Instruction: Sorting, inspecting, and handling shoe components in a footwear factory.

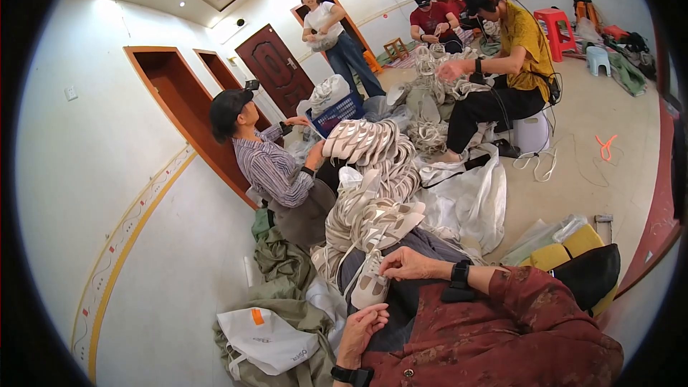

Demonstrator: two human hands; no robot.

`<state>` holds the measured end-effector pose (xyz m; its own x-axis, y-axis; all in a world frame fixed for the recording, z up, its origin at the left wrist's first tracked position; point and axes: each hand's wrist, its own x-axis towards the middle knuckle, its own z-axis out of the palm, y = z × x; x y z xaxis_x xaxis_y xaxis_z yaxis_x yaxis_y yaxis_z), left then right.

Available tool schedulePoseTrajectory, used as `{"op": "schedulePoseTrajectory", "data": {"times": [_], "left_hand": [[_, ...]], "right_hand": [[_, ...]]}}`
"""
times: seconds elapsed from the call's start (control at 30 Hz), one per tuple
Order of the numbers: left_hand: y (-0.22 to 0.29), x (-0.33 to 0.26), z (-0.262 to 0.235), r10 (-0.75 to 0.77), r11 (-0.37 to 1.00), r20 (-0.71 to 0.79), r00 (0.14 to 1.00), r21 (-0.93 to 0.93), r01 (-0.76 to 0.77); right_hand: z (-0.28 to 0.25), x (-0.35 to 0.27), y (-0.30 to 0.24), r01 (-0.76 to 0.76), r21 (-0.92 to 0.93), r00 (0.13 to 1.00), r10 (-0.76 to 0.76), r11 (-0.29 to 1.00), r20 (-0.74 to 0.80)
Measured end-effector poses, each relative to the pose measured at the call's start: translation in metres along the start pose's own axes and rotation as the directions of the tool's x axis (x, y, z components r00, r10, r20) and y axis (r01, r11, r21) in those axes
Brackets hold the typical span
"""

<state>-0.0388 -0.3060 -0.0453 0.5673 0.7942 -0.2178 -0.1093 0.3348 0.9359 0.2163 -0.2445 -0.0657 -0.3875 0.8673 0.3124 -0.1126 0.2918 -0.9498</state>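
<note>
Down in the head view, the right hand (407, 264) pinched a lace end at the top of a white shoe upper (370, 285) that lay across the person's lap, its grip closed on the lace so the thread could be drawn taut. Nearer, the left hand (360, 330) hung just below the shoe upper with fingers loosely curled and grasping nothing, close enough to steady it. Just beyond the lap rose a pile of white shoe uppers (373, 172), within easy reach. A white plastic bag (266, 338) lay on the floor at the near left. Farther off, a person in a striped shirt (272, 168) sat by a blue basket (337, 113)
</note>
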Motion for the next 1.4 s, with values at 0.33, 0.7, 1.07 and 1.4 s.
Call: {"op": "schedulePoseTrajectory", "data": {"times": [0.33,0.7,1.07,1.4], "left_hand": [[-0.0008,-0.0001,-0.0024,-0.015,1.0,0.003,1.0,0.014,0.015],[-0.0029,0.0013,-0.0036,0.003,1.0,0.013,1.0,-0.024,-0.002],[-0.0009,-0.0006,-0.0002,0.001,1.0,0.003,1.0,-0.023,-0.001],[0.0,-0.0011,0.0004,0.004,1.0,0.001,1.0,0.002,-0.004]], "right_hand": [[0.0012,-0.0001,0.0026,0.012,0.01,1.0,-0.012,1.0,-0.004],[0.0006,-0.0009,-0.0033,0.025,0.019,1.0,-0.025,1.0,0.01],[0.0016,-0.0009,-0.0026,0.008,0.009,1.0,-0.008,1.0,-0.002],[0.0018,-0.0003,-0.0026,-0.002,0.04,1.0,0.003,0.999,-0.022]]}}
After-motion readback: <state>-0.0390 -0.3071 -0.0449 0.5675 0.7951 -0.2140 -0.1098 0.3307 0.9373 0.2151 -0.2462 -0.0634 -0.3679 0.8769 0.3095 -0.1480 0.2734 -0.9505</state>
